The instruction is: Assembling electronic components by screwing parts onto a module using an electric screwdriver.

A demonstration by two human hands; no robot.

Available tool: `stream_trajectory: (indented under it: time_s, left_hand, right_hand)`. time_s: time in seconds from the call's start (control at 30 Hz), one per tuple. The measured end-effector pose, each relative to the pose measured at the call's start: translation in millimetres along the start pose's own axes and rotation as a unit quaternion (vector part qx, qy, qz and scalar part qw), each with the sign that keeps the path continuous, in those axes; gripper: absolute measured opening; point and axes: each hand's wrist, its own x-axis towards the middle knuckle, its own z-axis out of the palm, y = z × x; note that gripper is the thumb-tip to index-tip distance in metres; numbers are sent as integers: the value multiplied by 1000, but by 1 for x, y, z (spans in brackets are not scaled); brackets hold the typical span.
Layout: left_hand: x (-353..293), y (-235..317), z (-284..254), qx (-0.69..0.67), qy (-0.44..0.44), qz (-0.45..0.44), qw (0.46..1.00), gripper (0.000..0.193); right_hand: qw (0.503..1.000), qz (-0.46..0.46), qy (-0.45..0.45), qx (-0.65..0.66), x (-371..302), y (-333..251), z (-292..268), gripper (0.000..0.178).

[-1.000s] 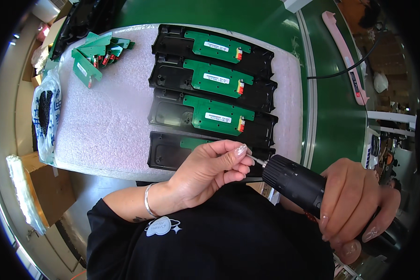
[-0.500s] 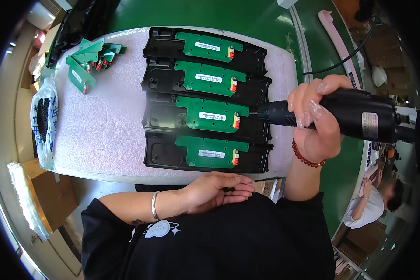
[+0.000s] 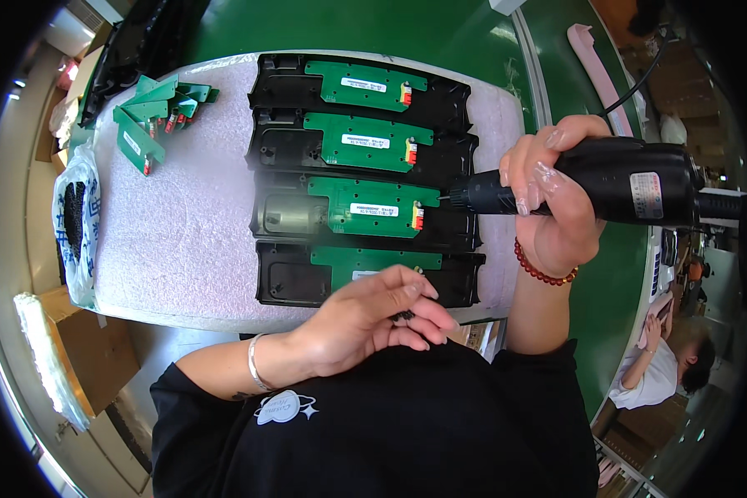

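Observation:
My right hand (image 3: pixel 560 187) is wrapped round a black electric screwdriver (image 3: pixel 631 178). The tool lies nearly level, its tip pointing left at the right edge of the third circuit board (image 3: pixel 365 222) from the back; I cannot tell whether it touches. Cupped palm-up, my left hand (image 3: pixel 353 319) holds several tiny black screws (image 3: pixel 402 316), partly hidden by curled fingers. It hovers over the front edge of the nearest black plastic housing (image 3: pixel 286 286) and hides part of its green board. Several such housings lie in a column, each with a green board on it.
White foam padding (image 3: pixel 178 249) covers the work surface. A fanned pile of green boards (image 3: pixel 153 112) lies at the far left, with a plastic bag of black bits (image 3: pixel 75 216) nearer. A cardboard box (image 3: pixel 95 349) stands lower left. Another person (image 3: pixel 660 357) sits at the right.
My left hand has risen forward over the nearest housing, its fingers curling more. The screwdriver and my right hand have shifted slightly left.

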Motion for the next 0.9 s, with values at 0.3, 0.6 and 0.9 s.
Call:
stream_trajectory:
  time_s: [0.3,0.6,0.9]
  left_hand:
    - [-12,22,-11,15,167,139,976,17]
    - [-14,10,7,-58,123,104,985,13]
    - [-13,-7,-8,-96,46,113,988,18]
  right_hand:
    - [999,16,-32,-12,2,4,3,17]
    - [990,-72,-76,93,-8,-45,20,24]
    - [951,-106,-226,180,-27,-72,39,28]
